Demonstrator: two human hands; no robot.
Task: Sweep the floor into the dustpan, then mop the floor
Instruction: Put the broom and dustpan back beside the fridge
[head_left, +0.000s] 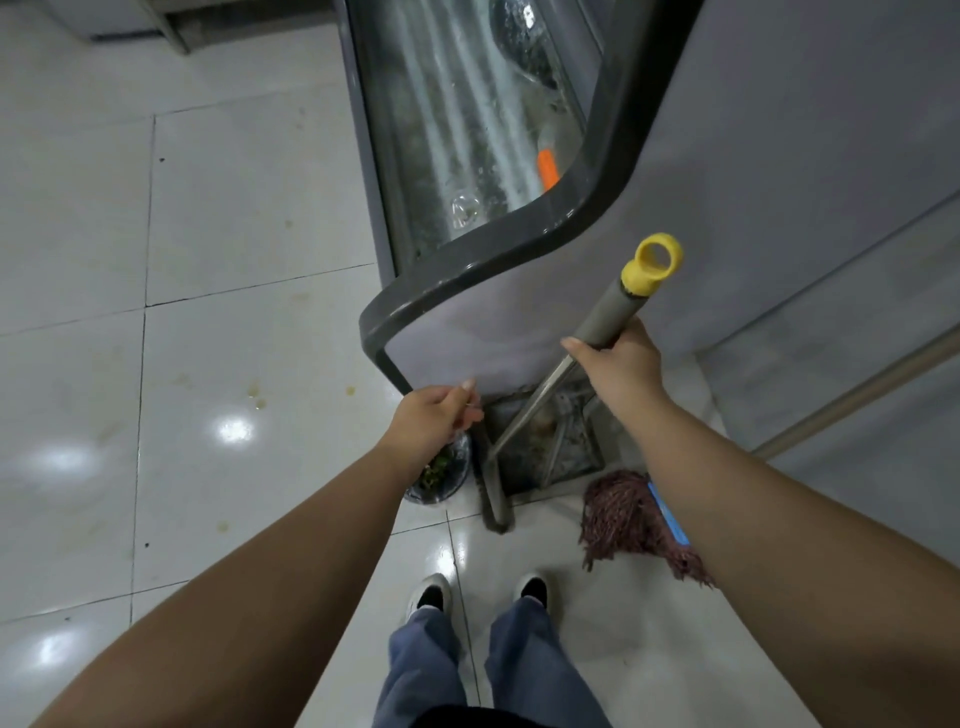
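Observation:
My right hand (615, 358) grips the grey top of a broom handle (605, 319) with a yellow ring cap. Its metal shaft slants down to a dark broom head (496, 501) on the floor at the freezer's corner. My left hand (434, 418) has its fingers curled and pinches a thin handle. Right under that hand sits a dark dustpan (441, 475) holding green scraps. A reddish-brown string mop (628, 519) with a blue clamp lies on the tiles to the right, partly hidden by my right forearm. Its pale pole (857, 397) runs up to the right.
A grey chest freezer (519, 332) with a glass lid stands straight ahead, with a grimy metal base (550, 447) showing below it. The glossy white floor tiles (234, 364) carry yellowish stains and dark specks on the left. My two shoes (483, 595) stand just behind the broom head.

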